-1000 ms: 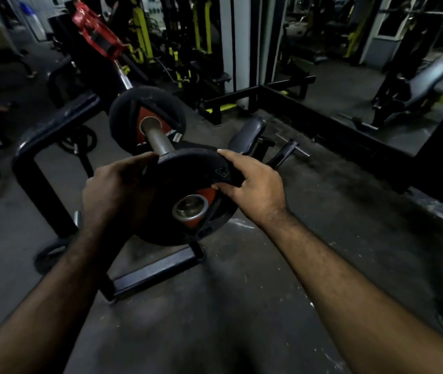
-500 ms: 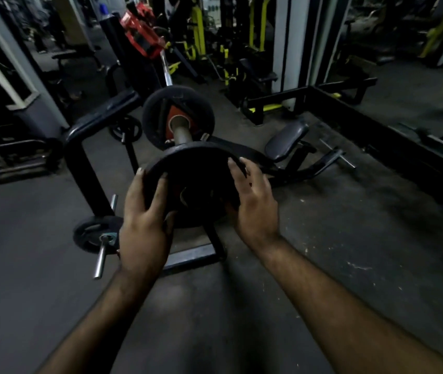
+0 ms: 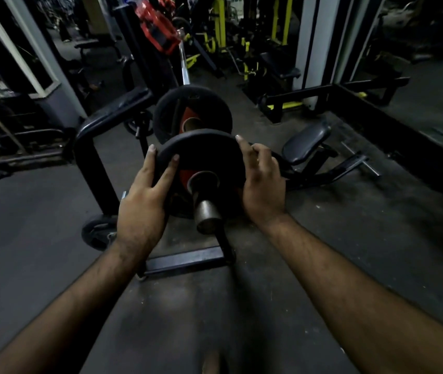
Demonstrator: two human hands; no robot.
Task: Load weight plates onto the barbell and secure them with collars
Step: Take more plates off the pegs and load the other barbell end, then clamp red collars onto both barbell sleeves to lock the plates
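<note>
A black weight plate (image 3: pixel 204 149) with a red centre sits on the barbell sleeve (image 3: pixel 206 211), whose steel end sticks out toward me. My left hand (image 3: pixel 144 201) grips the plate's left rim and my right hand (image 3: pixel 262 184) holds its right rim. Farther along the sleeve stands a second black plate (image 3: pixel 169 114) with a red hub. The bar (image 3: pixel 185 68) runs away and up to a red pad (image 3: pixel 158 31) on the rack.
A black preacher-curl bench frame (image 3: pixel 93 147) stands to the left, its base bar (image 3: pixel 185 261) on the floor below the sleeve. A small plate (image 3: pixel 97 234) lies by the frame's foot. A padded seat (image 3: pixel 305 143) is to the right. Yellow machines fill the back.
The near plate has slid onto the sleeve toward the far plate, so the sleeve's end now pokes out through its hole. Both hands stayed on its rim.
</note>
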